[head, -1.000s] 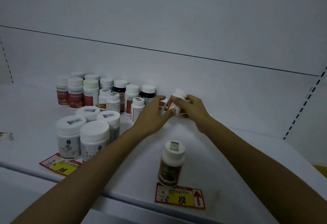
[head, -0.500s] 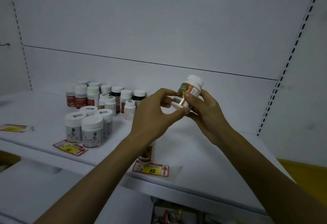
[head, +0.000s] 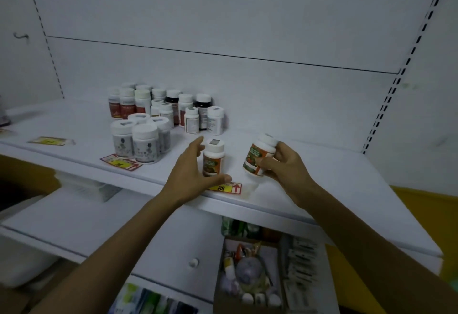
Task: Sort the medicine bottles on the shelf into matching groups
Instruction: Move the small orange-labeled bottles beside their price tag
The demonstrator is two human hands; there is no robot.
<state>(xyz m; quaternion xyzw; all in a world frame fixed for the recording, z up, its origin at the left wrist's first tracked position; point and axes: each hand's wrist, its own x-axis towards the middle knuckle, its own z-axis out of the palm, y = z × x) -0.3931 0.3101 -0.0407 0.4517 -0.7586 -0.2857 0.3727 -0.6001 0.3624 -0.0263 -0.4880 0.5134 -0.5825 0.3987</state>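
Head view: on the white shelf [head: 329, 165], near its front edge, an orange-labelled bottle [head: 213, 158] stands upright with a white cap. The left hand [head: 194, 177] is cupped around it from the bottle's 8 o'clock. The fingers are spread and only loosely curved, the index finger reaches past the cap with a gap showing, and the thumb lies in front of the base. Whether any finger touches the bottle cannot be told.

At the upright bottle's 3 o'clock, just beside it, the right hand [head: 287, 167] grasps a second orange-labelled bottle [head: 259, 160]. It is lifted and tilted, its cap pointing toward 1 o'clock, with fingers wrapped round its far side and the thumb across the label.

A red and yellow price tag [head: 229, 187] lies at the upright bottle's 6 o'clock on the shelf lip. Toward 10 o'clock four wide white jars [head: 138, 139] stand together, and behind them is a cluster of smaller bottles [head: 168, 108], some red-labelled, some dark. Another price tag [head: 121, 163] lies at the jars' 6 o'clock. Below the shelf, at 5 o'clock, an open box [head: 250, 271] holds mixed small items.
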